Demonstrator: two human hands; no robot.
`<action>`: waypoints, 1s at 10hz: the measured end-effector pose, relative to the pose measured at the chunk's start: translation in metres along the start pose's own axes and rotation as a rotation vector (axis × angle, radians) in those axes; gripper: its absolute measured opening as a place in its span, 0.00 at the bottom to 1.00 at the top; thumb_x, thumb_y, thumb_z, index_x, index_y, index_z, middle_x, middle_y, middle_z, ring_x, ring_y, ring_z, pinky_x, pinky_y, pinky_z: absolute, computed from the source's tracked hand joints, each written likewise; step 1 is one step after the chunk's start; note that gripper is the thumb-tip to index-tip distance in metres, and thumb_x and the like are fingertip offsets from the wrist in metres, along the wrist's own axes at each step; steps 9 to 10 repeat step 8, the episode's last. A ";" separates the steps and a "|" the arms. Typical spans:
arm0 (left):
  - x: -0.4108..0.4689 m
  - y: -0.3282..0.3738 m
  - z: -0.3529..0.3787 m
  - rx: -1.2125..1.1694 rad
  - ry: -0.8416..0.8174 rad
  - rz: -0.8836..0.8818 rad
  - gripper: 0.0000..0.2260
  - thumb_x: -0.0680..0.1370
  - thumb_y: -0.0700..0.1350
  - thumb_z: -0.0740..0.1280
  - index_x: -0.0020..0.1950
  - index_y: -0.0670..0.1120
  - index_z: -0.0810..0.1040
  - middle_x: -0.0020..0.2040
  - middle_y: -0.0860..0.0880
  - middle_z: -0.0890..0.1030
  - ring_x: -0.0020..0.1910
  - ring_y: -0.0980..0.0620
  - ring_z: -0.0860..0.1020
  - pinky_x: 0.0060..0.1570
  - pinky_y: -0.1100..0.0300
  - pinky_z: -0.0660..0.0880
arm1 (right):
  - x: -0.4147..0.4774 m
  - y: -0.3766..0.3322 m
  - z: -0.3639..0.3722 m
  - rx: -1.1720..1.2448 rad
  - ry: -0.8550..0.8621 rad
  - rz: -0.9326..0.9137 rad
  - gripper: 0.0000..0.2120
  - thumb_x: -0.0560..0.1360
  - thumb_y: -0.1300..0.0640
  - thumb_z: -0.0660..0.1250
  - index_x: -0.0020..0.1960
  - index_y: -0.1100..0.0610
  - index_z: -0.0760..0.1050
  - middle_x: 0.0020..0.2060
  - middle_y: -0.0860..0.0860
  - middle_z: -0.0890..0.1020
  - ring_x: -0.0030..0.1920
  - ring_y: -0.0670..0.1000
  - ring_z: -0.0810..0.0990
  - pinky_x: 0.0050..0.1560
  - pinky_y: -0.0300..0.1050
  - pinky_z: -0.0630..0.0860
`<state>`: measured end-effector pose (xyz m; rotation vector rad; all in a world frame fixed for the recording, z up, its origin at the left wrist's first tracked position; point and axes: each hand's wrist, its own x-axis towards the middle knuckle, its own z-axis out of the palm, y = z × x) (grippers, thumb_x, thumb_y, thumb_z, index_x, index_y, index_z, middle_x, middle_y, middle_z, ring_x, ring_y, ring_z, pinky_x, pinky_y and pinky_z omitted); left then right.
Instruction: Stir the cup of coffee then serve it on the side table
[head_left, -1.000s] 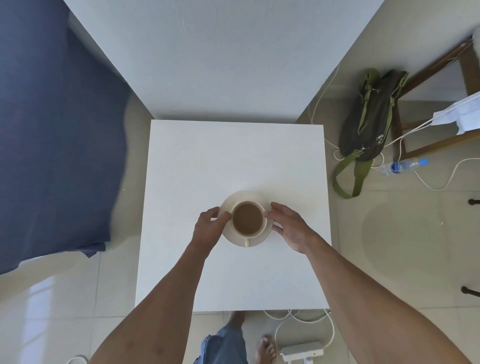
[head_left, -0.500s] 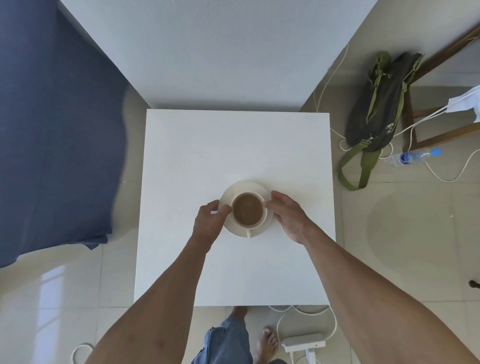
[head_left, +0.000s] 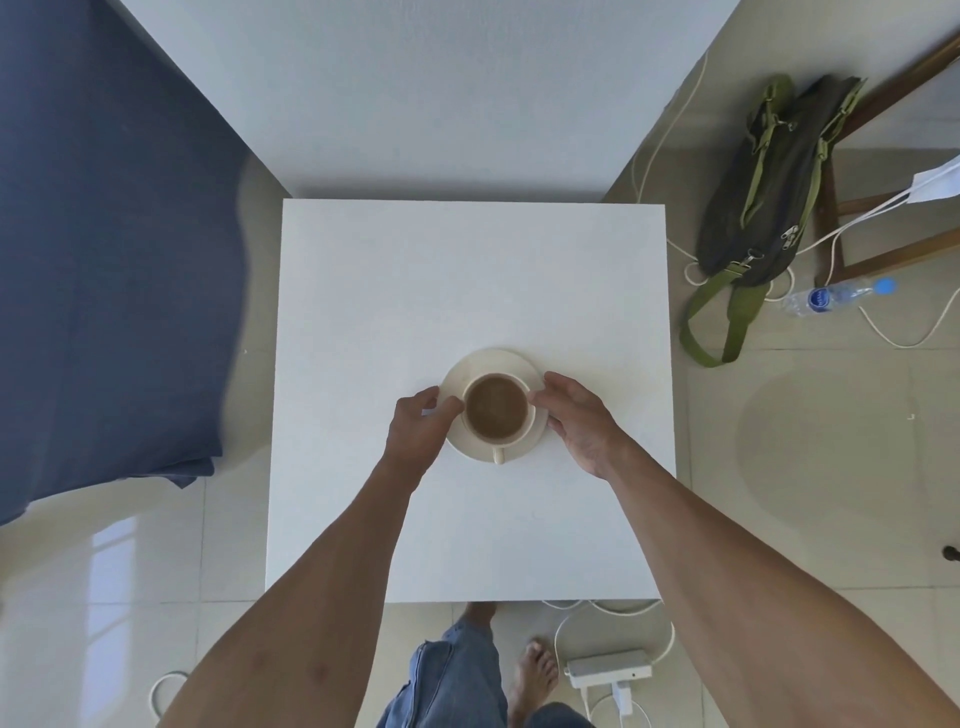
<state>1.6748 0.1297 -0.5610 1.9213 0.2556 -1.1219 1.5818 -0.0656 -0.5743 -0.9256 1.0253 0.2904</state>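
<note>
A cream cup (head_left: 496, 410) filled with brown coffee stands on a cream saucer (head_left: 488, 364), handle pointing toward me. The saucer is at the middle of the white side table (head_left: 467, 270). My left hand (head_left: 418, 426) pinches the saucer's left rim, thumb on top beside the cup. Opposite it, my right hand (head_left: 576, 421) grips the right rim, thumb against the cup's side. I see no spoon. Whether the saucer rests on the table or hovers just above it I cannot tell.
A white wall stands behind the table and a blue bedsheet (head_left: 104, 234) hangs at left. On the tiled floor at right lie a dark green bag (head_left: 769, 197), a water bottle (head_left: 831, 296), cables and a wooden frame (head_left: 872, 260). A power adapter (head_left: 608, 667) lies by my feet.
Both hands keep the same hold on the saucer. The view has drifted, so the table sits slightly higher in frame. The cup stays at about the same spot on the table.
</note>
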 end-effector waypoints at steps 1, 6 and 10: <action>0.000 0.000 0.001 0.003 0.003 -0.005 0.21 0.67 0.59 0.65 0.46 0.41 0.78 0.42 0.44 0.76 0.42 0.49 0.74 0.51 0.49 0.75 | 0.002 0.002 0.001 0.009 0.003 0.002 0.40 0.64 0.53 0.77 0.73 0.55 0.66 0.69 0.48 0.73 0.68 0.47 0.71 0.71 0.43 0.63; -0.020 0.014 0.010 -0.137 0.087 -0.053 0.36 0.69 0.58 0.64 0.76 0.49 0.67 0.73 0.52 0.69 0.61 0.57 0.67 0.59 0.59 0.62 | -0.024 -0.015 0.008 -0.154 0.111 -0.027 0.29 0.72 0.51 0.72 0.71 0.51 0.69 0.69 0.47 0.71 0.66 0.48 0.70 0.72 0.52 0.65; -0.050 0.036 0.001 -0.106 0.101 0.010 0.37 0.67 0.58 0.62 0.76 0.49 0.67 0.73 0.50 0.69 0.64 0.53 0.69 0.58 0.59 0.63 | -0.061 -0.026 0.015 -0.254 0.143 -0.082 0.20 0.76 0.52 0.68 0.67 0.54 0.73 0.59 0.45 0.75 0.61 0.47 0.72 0.71 0.51 0.68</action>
